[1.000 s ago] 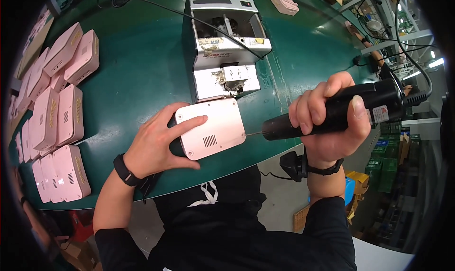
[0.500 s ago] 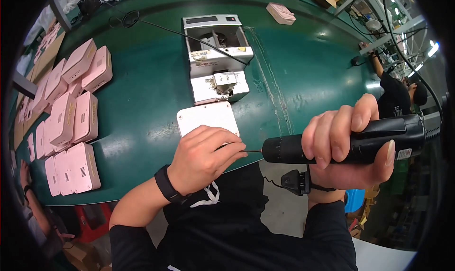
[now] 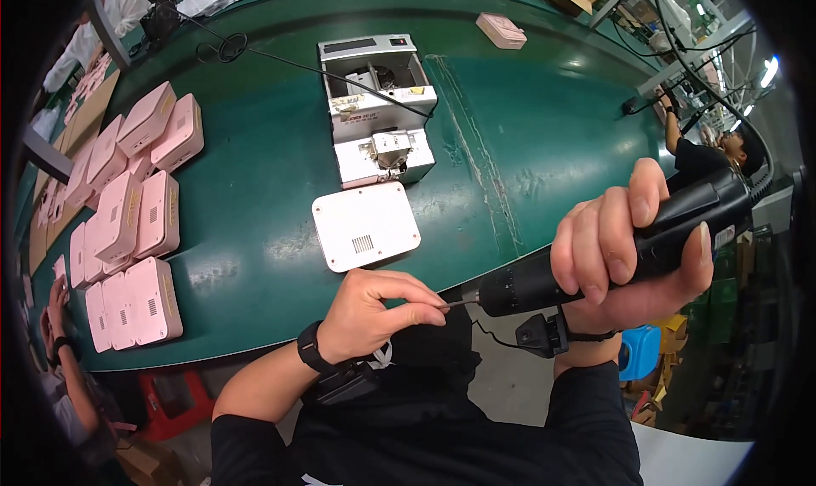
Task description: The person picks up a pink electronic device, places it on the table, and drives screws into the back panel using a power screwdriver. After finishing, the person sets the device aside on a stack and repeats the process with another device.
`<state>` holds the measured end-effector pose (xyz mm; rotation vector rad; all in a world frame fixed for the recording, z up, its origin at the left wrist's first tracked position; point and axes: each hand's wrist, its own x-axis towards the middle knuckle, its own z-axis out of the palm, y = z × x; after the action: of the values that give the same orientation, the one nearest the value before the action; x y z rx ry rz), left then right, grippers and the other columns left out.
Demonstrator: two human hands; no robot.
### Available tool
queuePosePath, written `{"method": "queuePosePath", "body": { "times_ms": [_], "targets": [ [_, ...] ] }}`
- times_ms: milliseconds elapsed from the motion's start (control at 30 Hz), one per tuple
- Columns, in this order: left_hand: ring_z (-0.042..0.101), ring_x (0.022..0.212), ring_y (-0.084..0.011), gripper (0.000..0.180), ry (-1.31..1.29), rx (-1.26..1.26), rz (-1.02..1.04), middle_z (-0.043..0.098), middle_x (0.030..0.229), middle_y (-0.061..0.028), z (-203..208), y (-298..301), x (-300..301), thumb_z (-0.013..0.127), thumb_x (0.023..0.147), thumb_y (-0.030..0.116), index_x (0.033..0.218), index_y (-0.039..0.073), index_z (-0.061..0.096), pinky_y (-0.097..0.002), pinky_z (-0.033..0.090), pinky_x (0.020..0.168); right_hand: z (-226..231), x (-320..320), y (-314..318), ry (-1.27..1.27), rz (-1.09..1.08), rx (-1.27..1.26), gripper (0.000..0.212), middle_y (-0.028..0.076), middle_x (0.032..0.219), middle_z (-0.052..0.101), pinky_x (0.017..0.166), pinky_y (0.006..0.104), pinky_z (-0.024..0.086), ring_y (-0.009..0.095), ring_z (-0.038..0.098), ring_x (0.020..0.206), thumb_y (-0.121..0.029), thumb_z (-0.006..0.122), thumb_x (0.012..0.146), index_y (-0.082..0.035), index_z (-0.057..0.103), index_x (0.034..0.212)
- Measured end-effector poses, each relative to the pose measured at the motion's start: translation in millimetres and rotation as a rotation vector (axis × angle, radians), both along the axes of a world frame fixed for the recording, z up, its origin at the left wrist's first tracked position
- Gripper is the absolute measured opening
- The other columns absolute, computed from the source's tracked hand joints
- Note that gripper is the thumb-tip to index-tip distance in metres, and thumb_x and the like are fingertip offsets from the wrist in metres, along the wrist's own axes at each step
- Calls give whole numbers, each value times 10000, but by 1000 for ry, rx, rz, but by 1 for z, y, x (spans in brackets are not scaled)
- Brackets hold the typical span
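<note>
Right hand (image 3: 633,248) wrapped around black electric screwdriver (image 3: 612,252); left hand (image 3: 370,316) fingers (image 3: 416,314) pinching its bit tip (image 3: 459,303). White casing (image 3: 365,225) just beyond the fingers, on green table (image 3: 527,146).

The left hand (image 3: 374,316) is pinching with thumb and forefinger, its fingers (image 3: 421,313) pointing right toward the other hand. The right hand (image 3: 629,248) is gripping with all fingers wrapped, forearm rising from the near edge.

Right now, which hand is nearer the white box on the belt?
Left. The left hand sits just below the white box; the right hand, gripping the screwdriver, is off to its right.
</note>
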<state>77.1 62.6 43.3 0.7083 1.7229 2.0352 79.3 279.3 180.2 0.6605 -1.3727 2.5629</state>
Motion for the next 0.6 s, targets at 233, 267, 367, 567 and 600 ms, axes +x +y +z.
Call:
{"method": "queuePosePath", "body": {
  "times_ms": [233,267,367,567,600],
  "targets": [
    [705,857,-230,293,463,-116,206,731,930,-96,-3,-8,-7,847,729,195,949,34,741,-317,563,791,-8,-5,-22,12,1,120,416,26,600,503,401,312,412,138,440,386,-467,564,901,-71,451,959],
    [705,857,-230,293,459,-116,205,731,930,-96,2,-12,-14,847,729,195,949,34,741,-317,563,791,-15,-8,-27,8,1,120,416,26,600,503,401,312,412,138,440,386,-467,564,901,-71,451,959],
    [673,977,-298,564,780,-298,435,696,1067,-118,15,-35,-36,884,636,328,1096,59,698,-365,552,850,-37,-21,-31,55,-116,227,404,43,639,514,491,341,438,159,470,451,-446,569,912,-65,458,987],
    [564,1167,-359,863,869,-736,356,521,1333,-148,3,-75,-60,891,514,470,1269,147,625,-453,492,963,-59,-40,-28,13,-119,316,367,63,664,521,543,353,442,176,495,505,-399,576,925,-63,455,1008],
    [564,1167,-359,863,864,-735,355,521,1333,-148,1,-79,-63,891,514,470,1269,147,625,-453,492,963,-61,-41,-28,13,-126,320,357,67,666,523,537,351,439,176,494,504,-390,576,927,-64,455,1011]
  ]
}}
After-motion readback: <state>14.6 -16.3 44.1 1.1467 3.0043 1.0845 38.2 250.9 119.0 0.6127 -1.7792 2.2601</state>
